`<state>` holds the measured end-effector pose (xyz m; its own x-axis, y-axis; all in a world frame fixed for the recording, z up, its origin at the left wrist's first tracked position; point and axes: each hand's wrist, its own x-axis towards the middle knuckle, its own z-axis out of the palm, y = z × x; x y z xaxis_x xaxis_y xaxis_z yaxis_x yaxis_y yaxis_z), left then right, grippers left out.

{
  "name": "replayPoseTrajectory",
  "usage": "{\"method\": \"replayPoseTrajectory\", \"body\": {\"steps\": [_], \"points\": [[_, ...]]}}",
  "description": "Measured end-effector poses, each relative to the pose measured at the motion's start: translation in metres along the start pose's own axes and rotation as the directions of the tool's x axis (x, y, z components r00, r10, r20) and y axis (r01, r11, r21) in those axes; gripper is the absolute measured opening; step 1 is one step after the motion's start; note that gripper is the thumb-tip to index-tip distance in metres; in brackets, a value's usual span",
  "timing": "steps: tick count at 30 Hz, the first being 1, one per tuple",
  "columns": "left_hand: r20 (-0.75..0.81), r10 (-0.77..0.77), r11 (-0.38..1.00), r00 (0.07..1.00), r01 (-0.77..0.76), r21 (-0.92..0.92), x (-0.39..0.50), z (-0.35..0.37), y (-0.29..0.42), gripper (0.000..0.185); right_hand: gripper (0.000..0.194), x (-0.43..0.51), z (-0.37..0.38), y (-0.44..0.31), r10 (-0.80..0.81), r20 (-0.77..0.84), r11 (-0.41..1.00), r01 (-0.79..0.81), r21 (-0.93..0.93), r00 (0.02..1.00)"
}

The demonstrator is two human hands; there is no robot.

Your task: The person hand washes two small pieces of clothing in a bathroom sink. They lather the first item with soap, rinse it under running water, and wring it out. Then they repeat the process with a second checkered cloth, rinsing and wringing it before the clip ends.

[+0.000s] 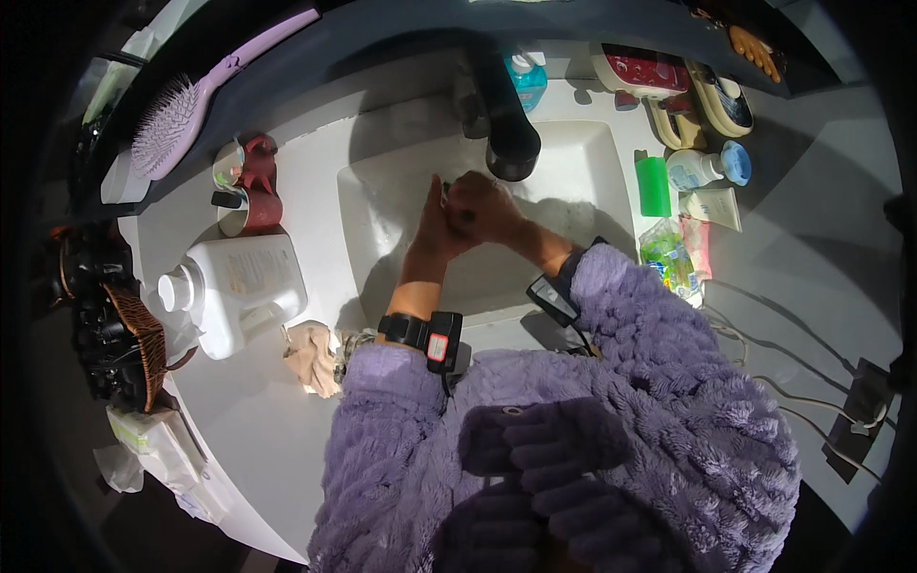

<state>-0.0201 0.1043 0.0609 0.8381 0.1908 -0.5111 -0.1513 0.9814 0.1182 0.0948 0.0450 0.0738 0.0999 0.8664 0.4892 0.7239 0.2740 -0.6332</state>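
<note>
My left hand [433, 225] and my right hand [487, 208] meet over the white sink basin [591, 168], just in front of the black faucet [512, 136]. The right hand is curled against the palm side of the left, whose outer edge points up. A tiny green and white bit of something [445, 189] shows between them; the hands hide the rest, so I cannot tell what it is or which hand holds it. Black straps with small devices circle both wrists below fluffy purple sleeves [394, 376].
Left of the basin are a white jug [247, 290], red cups [261, 208], a crumpled beige cloth [314, 354] and a lilac hairbrush [175, 129]. A teal bottle [529, 86] stands behind the faucet. To the right lie a green box [653, 188], a pump bottle [695, 170], a tube [713, 208] and cables [795, 394].
</note>
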Motion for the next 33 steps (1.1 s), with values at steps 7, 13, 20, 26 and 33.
{"method": "replayPoseTrajectory", "body": {"steps": [7,13,20,26,33], "points": [[-0.158,0.401,0.911,0.903,-0.411,-0.04,0.021,-0.006,-0.014,0.027,0.013,-0.005,0.018,-0.012,0.914,0.007,0.161,-0.381,0.91,0.405],[0.303,0.941,-0.248,0.15,-0.3,0.921,0.011,0.041,-0.032,0.014,0.015,-0.039,0.021,0.033,0.519,0.032,0.639,-0.413,0.649,0.854],[0.728,0.66,-0.667,0.185,-0.301,0.682,-0.017,0.075,-0.047,0.015,0.018,-0.015,-0.072,0.04,0.156,0.591,0.714,-0.504,0.486,0.791],[0.89,0.351,-0.878,0.291,-0.228,0.421,-0.009,0.085,-0.054,0.007,0.021,0.049,-0.067,0.036,-0.169,0.721,0.675,-0.454,0.581,0.672],[0.901,-0.046,-0.924,0.43,-0.362,0.126,0.005,0.063,-0.048,0.009,0.025,0.064,-0.051,0.031,0.007,0.882,0.487,-0.772,0.408,0.47]]}}
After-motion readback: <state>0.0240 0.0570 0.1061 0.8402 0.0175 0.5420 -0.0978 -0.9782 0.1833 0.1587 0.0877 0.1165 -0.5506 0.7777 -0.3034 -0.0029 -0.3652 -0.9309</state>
